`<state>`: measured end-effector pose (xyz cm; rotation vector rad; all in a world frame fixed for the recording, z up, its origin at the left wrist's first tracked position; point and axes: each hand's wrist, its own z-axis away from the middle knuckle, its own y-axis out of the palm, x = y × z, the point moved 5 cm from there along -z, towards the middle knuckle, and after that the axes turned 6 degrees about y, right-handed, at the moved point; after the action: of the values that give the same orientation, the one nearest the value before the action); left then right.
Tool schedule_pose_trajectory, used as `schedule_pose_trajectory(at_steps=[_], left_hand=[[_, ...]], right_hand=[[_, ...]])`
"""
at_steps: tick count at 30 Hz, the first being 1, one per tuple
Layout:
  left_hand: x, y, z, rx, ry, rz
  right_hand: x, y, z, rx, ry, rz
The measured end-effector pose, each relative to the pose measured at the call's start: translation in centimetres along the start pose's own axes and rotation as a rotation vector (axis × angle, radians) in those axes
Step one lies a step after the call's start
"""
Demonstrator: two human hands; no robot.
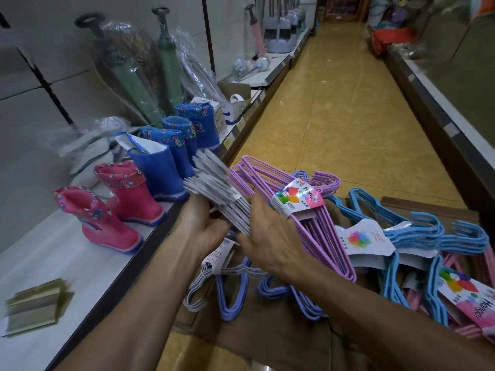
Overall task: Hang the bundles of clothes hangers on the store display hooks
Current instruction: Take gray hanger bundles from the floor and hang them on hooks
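Above the cardboard box [267,341] beside the shelf's front edge, the left hand [206,226] grips a white hanger bundle [214,180] while the right hand [265,236], fingers curled, holds the purple hanger bundle [308,210].

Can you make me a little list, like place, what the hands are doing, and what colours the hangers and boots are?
place: shop aisle, yellow floor
left hand: grips white hanger bundle
right hand: on the purple hanger bundle
in cardboard box: blue hanger bundles, pink hanger bundle
on shelf: pink rain boots, blue rain boots
display hooks: not in view
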<state>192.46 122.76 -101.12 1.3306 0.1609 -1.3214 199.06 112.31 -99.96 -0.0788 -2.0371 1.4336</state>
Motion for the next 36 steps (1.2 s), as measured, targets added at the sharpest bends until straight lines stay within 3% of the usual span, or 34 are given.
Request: schedule_pose_trajectory(at_steps=[3,8,12,15,18,22,25,30,36], left_hand=[[-0.7,0.3,0.6,0.02,0.04,-0.157],[-2.3,-0.5,0.4,-0.056,0.229,-0.617],[-5.4,-0.5,1.2,-0.093,0.577,-1.129],[-7.5,0.6,2.2,-0.071,0.864,-1.332],[-8.9,1.4,2.4,-0.017,1.011,-1.587],[-10.5,3.3,3.0,0.173,0.971,-1.841],[-11.5,4.3,3.3,0.278,0.746,-1.986],[-15.2,5.7,5.5,0.274,0.672,-1.978],[-22.6,9.9,9.7,0.204,0.677,-1.953]], right_hand=[[-0.8,-0.7,-0.6,0.005,0.03,-0.108],[-2.0,-3.4,-2.7,0.108,0.06,-0.265],[-1.9,-5.4,-4.2,0.215,0.063,-0.457],[-1.7,-6.7,-4.6,0.287,0.082,-0.566],[-1.7,-7.6,-4.6,0.394,0.081,-0.627],[-1.8,-8.7,-4.7,0.503,0.064,-0.646],[-1.3,-9.5,-4.7,0.599,0.078,-0.722],[1.1,-12.5,-5.5,0.687,0.116,-0.734],[7.2,-20.9,-7.8,0.718,0.066,-0.635]])
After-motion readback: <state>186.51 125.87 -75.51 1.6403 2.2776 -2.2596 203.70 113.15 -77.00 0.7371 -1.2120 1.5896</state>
